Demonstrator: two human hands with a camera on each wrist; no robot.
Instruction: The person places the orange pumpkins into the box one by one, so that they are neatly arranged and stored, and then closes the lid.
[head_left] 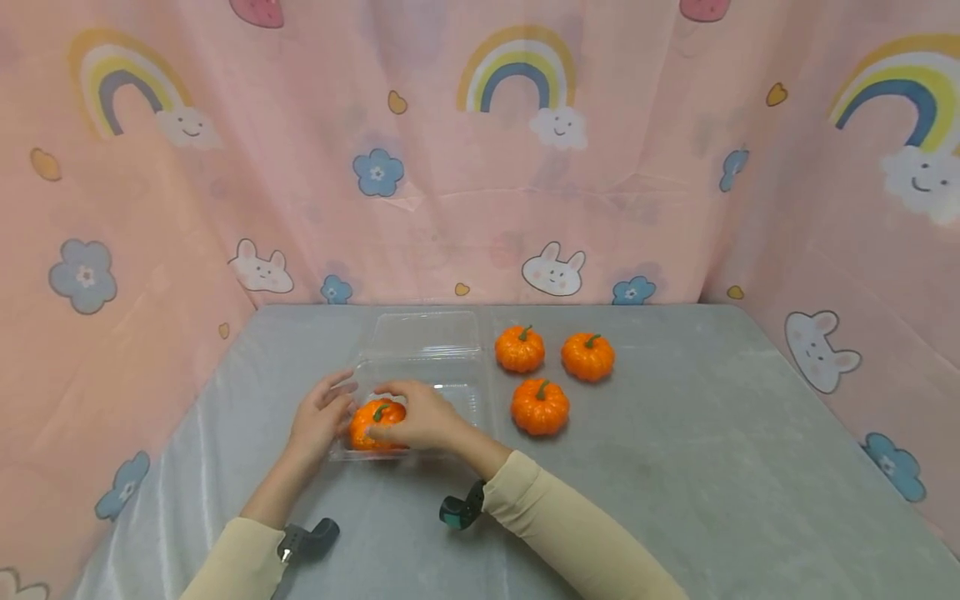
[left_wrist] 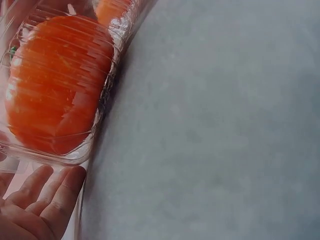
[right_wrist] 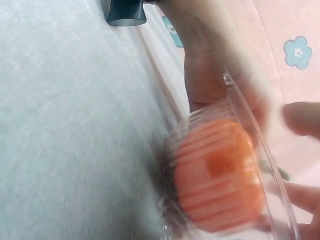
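A clear plastic clamshell box (head_left: pixel 460 406) lies with its lid raised back. In its left front part sits a small orange pumpkin (head_left: pixel 362 421) with a green stem, seen through the ribbed wall in both wrist views. My right hand (head_left: pixel 429 417) reaches over the pumpkin, thumb and fingers spread around its top; in the right wrist view the thumb (right_wrist: pixel 302 118) stands above the rim, apart from the pumpkin. At the box's left side is my left hand (head_left: pixel 315 421), fingers loosely extended beside the wall; its fingertips (left_wrist: pixel 74 176) are right at the box's edge.
To the right of the box are three more orange pumpkins: one at the back (head_left: pixel 519 350), one farther right (head_left: pixel 588 357) and one nearer (head_left: pixel 540 408). They stand on a grey cloth-covered table (head_left: pixel 675 467). A pink patterned curtain (head_left: pixel 450 225) hangs behind and at both sides.
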